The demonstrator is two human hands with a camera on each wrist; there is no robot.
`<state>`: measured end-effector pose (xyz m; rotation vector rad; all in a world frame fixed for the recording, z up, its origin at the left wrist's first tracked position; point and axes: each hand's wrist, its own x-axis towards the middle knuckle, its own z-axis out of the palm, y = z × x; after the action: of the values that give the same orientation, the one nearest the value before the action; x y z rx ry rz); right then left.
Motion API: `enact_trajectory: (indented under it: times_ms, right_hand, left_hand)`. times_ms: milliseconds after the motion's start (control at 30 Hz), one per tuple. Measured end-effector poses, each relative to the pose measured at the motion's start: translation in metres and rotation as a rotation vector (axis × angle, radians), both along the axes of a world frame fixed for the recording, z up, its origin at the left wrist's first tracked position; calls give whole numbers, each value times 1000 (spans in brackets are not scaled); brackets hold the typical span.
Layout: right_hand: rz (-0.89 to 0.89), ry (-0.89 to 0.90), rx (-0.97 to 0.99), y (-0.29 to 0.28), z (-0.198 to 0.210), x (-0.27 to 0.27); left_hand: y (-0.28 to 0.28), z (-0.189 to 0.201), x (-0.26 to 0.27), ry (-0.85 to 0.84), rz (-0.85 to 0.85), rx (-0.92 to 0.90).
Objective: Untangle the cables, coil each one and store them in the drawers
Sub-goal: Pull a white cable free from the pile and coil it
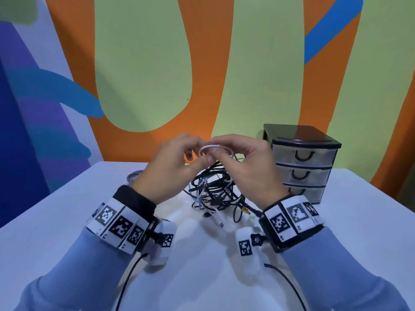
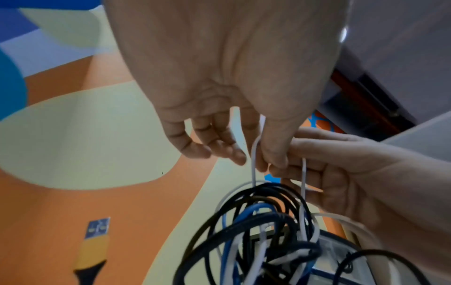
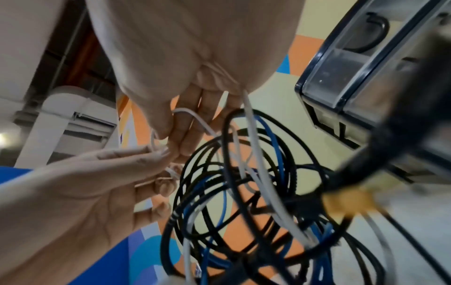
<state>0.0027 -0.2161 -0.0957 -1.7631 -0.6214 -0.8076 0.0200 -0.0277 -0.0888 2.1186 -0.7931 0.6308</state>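
The left hand (image 1: 170, 162) is raised above the table (image 1: 67, 221), palm down, its thumb and forefinger closed in a pinch on a thin white cable (image 1: 214, 147); the other fingers (image 2: 195, 148) hang loosely curled with small gaps between them. The white cable arches from that pinch straight across to the right hand (image 1: 249, 167), whose thumb and first fingers also pinch it, fingertip to fingertip with the left. Below both sets of fingers the white cable drops into the tangle of black, blue and white cables (image 1: 215, 194), which lies on the table. Right of the right hand's fingers stands the drawer unit (image 1: 303, 162), three clear drawers all closed. No readable writing shows.
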Motion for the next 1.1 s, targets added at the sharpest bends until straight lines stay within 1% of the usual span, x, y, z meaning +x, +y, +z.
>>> enact_trajectory:
  times_ms: [67,167,233,300,400,433,500,567,633,700,767,800,867,933,967,1000,1033,1100]
  right_hand:
    - [19,45,3,1,-1,-1]
    - [73,105,-7,2,3,-6]
    - [46,139,-142,3,1,-6]
    - [-21,187,-312,4,-5,-1]
    - [-119,173,-437,2,-11,6]
    - [-157,173,-466,0,-11,7]
    - [-220,231,-502,-6,-10,7]
    - [-240,307,-483,-15,-12,10]
    - [-278,316,-443,-20,-14,14]
    - [-355,294,-429,-19,-14,17]
    - [-381,247,-376,-19,-14,19]
    - [-360,222,-333,-21,-16,20]
    - [-303,181,-270,-28,-18,21]
    - [-284,133,-241,-30,-18,21]
    - [-282,91,-219,-29,-17,20]
    - [-278,40,-191,-28,-16,20]
    - [-265,-4,-164,-26,-16,20]
    - [-221,-16,-123,-22,-15,20]
  left_hand:
    - [-2,-3,0,-23,-3,29]
    - [-1,-1,0,-26,22,-48]
    - [2,3,2,-13,16,-206]
    - [4,7,0,-28,-43,-397]
    - [2,12,-6,-156,-66,-554]
    - [3,15,-8,-202,-56,-604]
    - [10,22,-8,-292,-1,-725]
    - [24,27,-2,-357,81,-839]
    - [33,27,3,-388,127,-896]
    - [33,25,4,-434,178,-884]
    - [33,24,5,-440,238,-816]
    - [35,24,7,-397,277,-771]
    - [44,22,13,-219,370,-671]
    - [51,17,18,-32,489,-509]
    - [51,17,16,9,527,-410]
    - [48,17,15,19,520,-324]
    - [43,18,12,26,473,-251]
    - [33,20,7,86,340,-131]
